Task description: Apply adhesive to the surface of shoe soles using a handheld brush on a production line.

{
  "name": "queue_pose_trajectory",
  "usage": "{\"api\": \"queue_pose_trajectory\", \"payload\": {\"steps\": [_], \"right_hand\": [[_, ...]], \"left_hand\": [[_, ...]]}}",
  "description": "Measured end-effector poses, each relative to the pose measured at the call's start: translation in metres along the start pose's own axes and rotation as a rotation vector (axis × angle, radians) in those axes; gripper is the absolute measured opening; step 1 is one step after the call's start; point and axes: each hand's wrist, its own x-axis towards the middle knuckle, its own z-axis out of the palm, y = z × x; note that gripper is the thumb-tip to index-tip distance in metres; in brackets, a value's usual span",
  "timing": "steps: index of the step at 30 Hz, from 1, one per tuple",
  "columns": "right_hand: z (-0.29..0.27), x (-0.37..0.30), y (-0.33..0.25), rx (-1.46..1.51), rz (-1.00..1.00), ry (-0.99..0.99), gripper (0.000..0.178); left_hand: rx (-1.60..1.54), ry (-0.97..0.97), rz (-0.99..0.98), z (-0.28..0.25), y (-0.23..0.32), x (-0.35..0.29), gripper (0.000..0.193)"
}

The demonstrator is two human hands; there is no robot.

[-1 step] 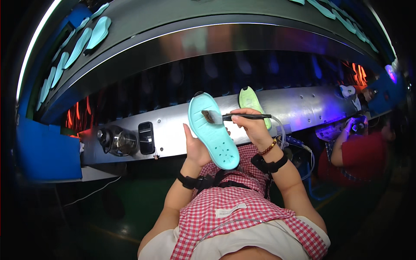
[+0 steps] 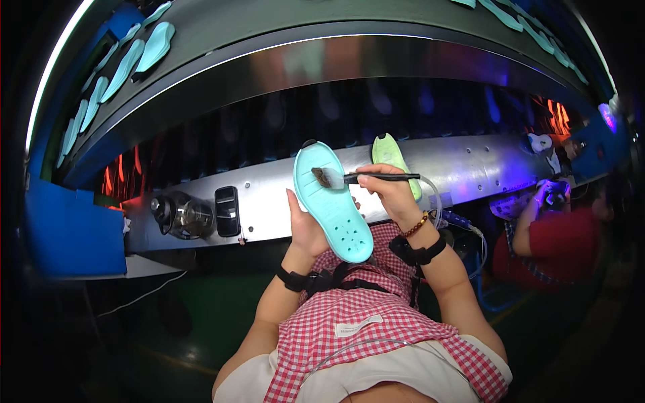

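Observation:
My left hand (image 2: 306, 233) is closed around a turquoise shoe sole (image 2: 346, 225), its thumb along the left side and fingertips showing at the right edge. The sole is tilted above the bench edge, with small holes in its near end and a black tab at its far tip. Between the fingers of my right hand (image 2: 393, 193) is a brush (image 2: 386, 177) with a black handle, a pale thin tube running from its rear end. Its dark-tipped bristles lie against the far half of the sole. Beyond my right hand, a light green sole (image 2: 388, 152) rests on the metal bench.
On the metal bench (image 2: 269, 201) stand a clear jug (image 2: 185, 215) with a dark lid and a black tray (image 2: 227, 211). Behind is a conveyor belt (image 2: 269, 20) carrying turquoise soles (image 2: 156, 46). A co-worker in a red top (image 2: 561, 235) sits at the right.
The brush bristles have shifted slightly toward the sole's far end. The sole and my left hand have moved a little to the right.

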Motion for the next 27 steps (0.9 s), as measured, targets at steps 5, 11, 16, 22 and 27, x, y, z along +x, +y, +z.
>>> {"api": "queue_pose_trajectory", "payload": {"steps": [5,11,16,22,27], "right_hand": [[0.026,0.023,-0.002,-0.085,-0.065,-0.055,0.02],[0.051,0.015,0.003,-0.591,-0.37,-0.117,0.02],[0.042,-0.027,-0.008,-0.898,-0.393,-0.382,0.022],[0.019,-0.028,-0.041,-0.599,0.026,-0.378,0.017],[0.029,0.001,-0.032,-0.309,-0.172,-0.198,0.017]], "left_hand": [[-0.021,-0.074,0.012,-0.011,0.005,-0.006,0.082],[0.059,0.356,0.225,-0.007,-0.009,0.003,0.075],[0.14,0.213,0.282,-0.03,0.018,-0.005,0.07],[0.065,0.231,0.172,-0.015,0.02,-0.004,0.078],[0.072,0.05,0.076,-0.001,-0.002,0.008,0.075]]}}
